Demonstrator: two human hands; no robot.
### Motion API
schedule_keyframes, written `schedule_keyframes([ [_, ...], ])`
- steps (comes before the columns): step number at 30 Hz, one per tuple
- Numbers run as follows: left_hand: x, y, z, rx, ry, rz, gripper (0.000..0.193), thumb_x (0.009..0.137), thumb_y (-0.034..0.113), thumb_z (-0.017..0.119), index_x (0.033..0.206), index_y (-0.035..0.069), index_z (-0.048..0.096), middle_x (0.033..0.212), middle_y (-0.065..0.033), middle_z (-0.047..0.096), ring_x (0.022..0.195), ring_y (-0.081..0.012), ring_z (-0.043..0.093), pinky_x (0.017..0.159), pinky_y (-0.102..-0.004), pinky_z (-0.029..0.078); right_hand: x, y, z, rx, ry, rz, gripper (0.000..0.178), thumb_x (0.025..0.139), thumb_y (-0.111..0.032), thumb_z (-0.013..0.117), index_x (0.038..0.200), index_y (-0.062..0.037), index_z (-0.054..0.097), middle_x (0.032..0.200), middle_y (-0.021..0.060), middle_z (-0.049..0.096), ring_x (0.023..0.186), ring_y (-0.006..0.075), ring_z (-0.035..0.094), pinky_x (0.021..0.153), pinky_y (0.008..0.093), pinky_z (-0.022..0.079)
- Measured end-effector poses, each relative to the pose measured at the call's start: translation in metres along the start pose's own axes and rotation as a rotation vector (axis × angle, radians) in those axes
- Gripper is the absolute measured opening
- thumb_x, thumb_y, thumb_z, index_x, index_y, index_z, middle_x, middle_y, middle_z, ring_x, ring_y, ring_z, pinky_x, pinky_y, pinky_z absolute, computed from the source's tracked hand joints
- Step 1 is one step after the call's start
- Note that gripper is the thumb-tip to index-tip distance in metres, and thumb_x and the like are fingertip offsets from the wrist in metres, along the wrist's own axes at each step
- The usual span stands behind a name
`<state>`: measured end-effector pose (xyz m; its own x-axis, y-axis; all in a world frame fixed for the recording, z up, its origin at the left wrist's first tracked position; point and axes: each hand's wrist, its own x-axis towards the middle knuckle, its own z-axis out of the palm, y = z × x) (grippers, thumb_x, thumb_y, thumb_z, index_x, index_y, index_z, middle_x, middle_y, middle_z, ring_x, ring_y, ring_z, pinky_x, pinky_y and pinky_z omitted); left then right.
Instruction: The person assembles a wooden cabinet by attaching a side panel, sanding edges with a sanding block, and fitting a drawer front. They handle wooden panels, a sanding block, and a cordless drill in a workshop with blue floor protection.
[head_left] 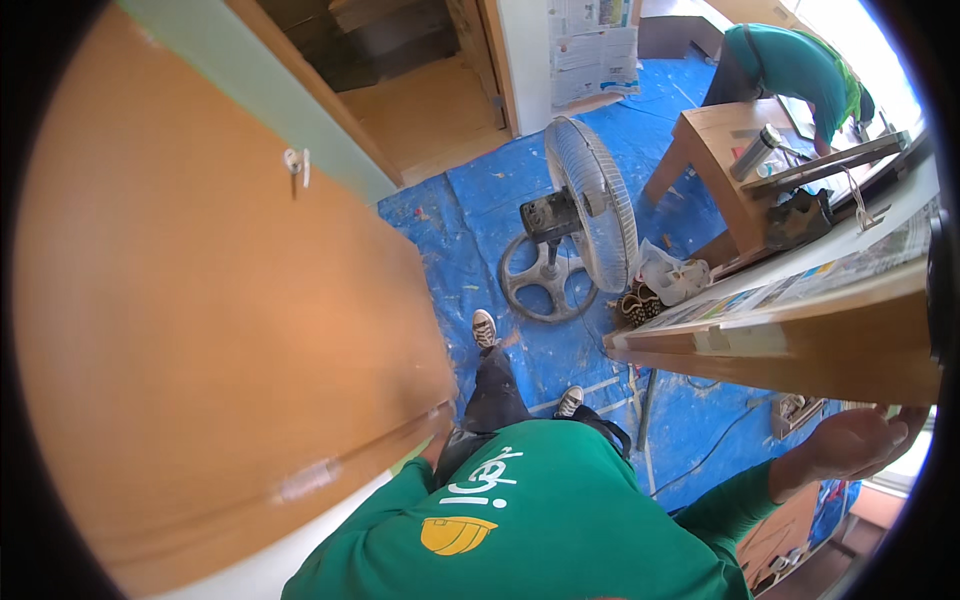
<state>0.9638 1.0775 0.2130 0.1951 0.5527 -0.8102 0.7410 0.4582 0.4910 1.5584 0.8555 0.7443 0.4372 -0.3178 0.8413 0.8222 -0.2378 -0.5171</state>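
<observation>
Around the fan (592,205), blue sheeting (470,230) is laid; what is left is not shown. Rightward, the right hand (856,445) is held loosely uncurled; the left hand's (436,450) grip cannot be told.

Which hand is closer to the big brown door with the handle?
The left hand, low beside the big brown door; the right hand is far across, near another wooden edge.

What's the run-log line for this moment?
left hand: low beside brown door, grip unclear | right hand: near wooden panel, contact unclear | floor fan: standing on blue sheet | co-worker: bent over
</observation>
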Motion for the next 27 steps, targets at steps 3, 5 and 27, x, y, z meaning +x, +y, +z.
schedule_keyframes([
  [3, 0.031, 0.014, -0.023, 0.081, -0.081, -0.04, 0.058, 0.085, 0.021, 0.076, 0.134, -0.001, 0.054, 0.114, -0.0171, 0.07, 0.104, -0.0329, 0.07, 0.089, -0.0461, 0.057, -0.007, -0.027, 0.023, -0.466, 0.001, -0.094, 0.049, 0.103, -0.027, 0.062, 0.135, 0.0091, 0.056, 0.137, 0.0222, 0.059, 0.12, 0.0325, 0.063, 0.098, 0.0414, 0.057],
  [5, 0.057, 0.031, -0.045, 0.111, -0.13, -0.061, 0.057, 0.085, 0.021, 0.076, 0.133, -0.001, 0.054, 0.113, -0.0174, 0.07, 0.102, -0.0333, 0.07, 0.088, -0.0469, 0.057, -0.003, -0.027, 0.036, -0.265, 0.107, 0.01, 0.051, 0.102, -0.029, 0.066, 0.135, 0.0095, 0.056, 0.133, 0.0216, 0.06, 0.118, 0.0301, 0.063, 0.095, 0.0401, 0.059],
  [27, 0.297, 0.398, -0.121, 0.49, -0.283, 0.201, 0.046, 0.074, 0.028, 0.086, 0.101, -0.004, 0.066, 0.082, -0.0132, 0.07, 0.064, -0.0213, 0.067, 0.057, -0.0386, 0.053, 0.004, -0.019, 0.089, -1.322, 0.337, -0.14, 0.12, 0.077, -0.071, 0.078, 0.145, 0.0153, 0.031, 0.129, 0.027, 0.044, 0.129, 0.0423, 0.045, 0.105, 0.0539, 0.05],
])
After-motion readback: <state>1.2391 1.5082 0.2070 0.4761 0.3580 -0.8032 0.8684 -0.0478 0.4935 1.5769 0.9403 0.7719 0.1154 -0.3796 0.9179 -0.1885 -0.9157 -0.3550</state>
